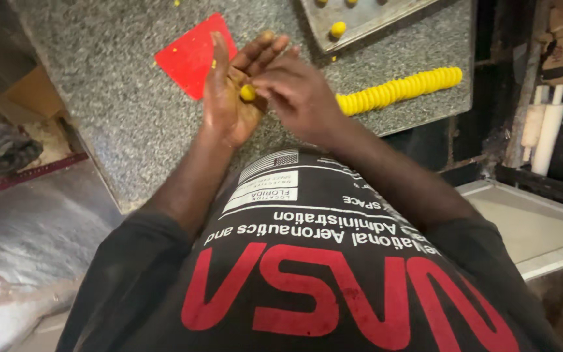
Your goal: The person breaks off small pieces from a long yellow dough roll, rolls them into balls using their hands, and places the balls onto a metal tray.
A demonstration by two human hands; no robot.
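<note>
Speckled granite counter [131,98] carries red scraper [190,55], metal tray [366,23], yellow dough row [399,88]

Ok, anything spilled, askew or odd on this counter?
Only small things: yellow crumbs lie loose on the granite counter and on the red scraper. The yellow dough roll, metal tray and the dough ball between left hand and right hand look ordinary.

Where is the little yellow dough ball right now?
The yellow dough ball sits between the left hand and right hand, above the speckled stone counter, near the red scraper.
</note>
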